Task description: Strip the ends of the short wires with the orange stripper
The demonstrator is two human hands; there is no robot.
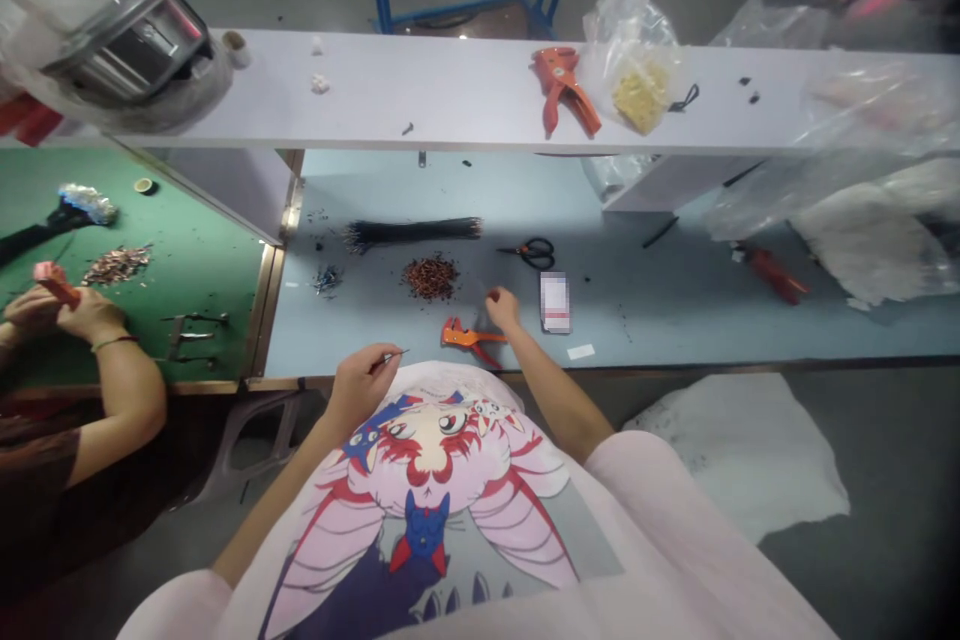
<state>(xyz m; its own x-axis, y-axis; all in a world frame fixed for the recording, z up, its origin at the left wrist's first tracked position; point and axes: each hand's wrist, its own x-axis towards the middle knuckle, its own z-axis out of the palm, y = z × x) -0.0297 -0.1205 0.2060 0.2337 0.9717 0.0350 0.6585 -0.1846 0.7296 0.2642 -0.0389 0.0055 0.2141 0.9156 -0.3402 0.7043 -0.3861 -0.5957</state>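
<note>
My left hand point(364, 382) is at the table's front edge, its fingers pinched on a short, thin dark wire point(396, 355) that points right. Just above the orange-handled wire stripper point(469, 335), my right hand point(502, 308) is closed, fingers curled; whatever it may hold is too small to make out. The stripper lies on the blue table mat. Beyond it sits a heap of small copper-coloured pieces point(430, 278). Behind the heap lies a bundle of black wires point(416, 230) with bare-looking ends. Scissors point(534, 252) with black handles rest to the right, near a phone-like rectangle point(555, 302), blurred out.
A white shelf point(450, 90) crosses the back, bearing a red-orange hand tool point(562, 90) and plastic bags. At left, another person's hands point(94, 315) work over a green mat point(225, 320). Red-handled pliers point(776, 272) lie by white bags point(870, 230) at right.
</note>
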